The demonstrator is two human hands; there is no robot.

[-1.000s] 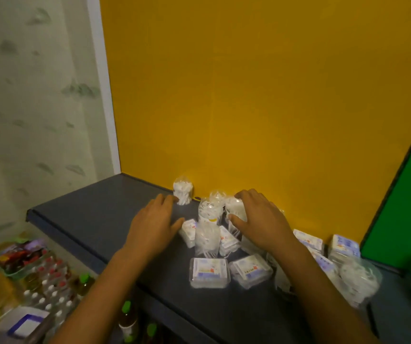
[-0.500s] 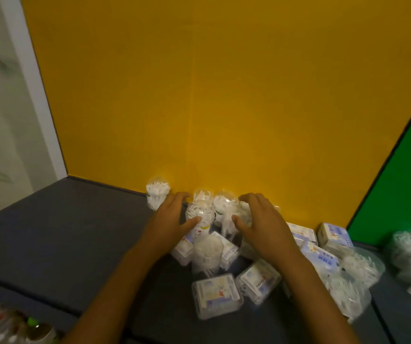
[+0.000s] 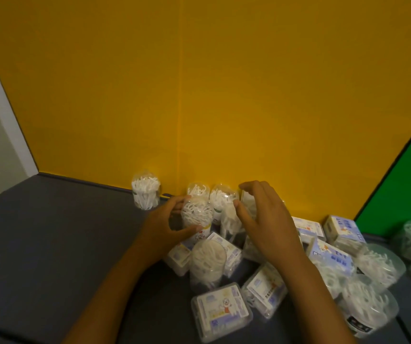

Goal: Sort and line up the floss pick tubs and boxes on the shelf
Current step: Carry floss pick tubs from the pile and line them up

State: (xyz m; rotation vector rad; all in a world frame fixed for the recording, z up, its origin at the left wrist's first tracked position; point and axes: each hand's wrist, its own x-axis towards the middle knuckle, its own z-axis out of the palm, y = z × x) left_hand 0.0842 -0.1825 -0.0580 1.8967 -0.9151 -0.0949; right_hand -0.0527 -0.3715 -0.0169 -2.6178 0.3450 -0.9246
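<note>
Floss pick boxes and tubs lay jumbled on the dark shelf (image 3: 50,244), toward its right end. Nearest the front edge sat a flat clear box (image 3: 220,310) with a printed label, face up, and just right of it a second box (image 3: 264,289) tilted on its side. Behind them a clear tub (image 3: 208,259) of white picks leaned among more boxes. Both bare forearms reached in from the front edge and converged on the middle of the pile. The left hand (image 3: 161,228) was turned palm inward, thumb low and fingers (image 3: 179,199) high, curled around an upright tub (image 3: 197,214) with its grip closed on the sides. The right hand (image 3: 266,219) arched palm down over the pile, fingers bent and spread; its thumb touched a bag or tub of picks (image 3: 229,219), but whether it had a hold could not be told. Farther back, two upright tubs (image 3: 214,194) stood against the yellow wall (image 3: 199,95), and a lone tub (image 3: 145,192) stood apart to their left, also at the back edge. Toward the right end, more boxes (image 3: 343,228) and tubs (image 3: 368,306) were heaped below a green panel (image 3: 410,175).
</note>
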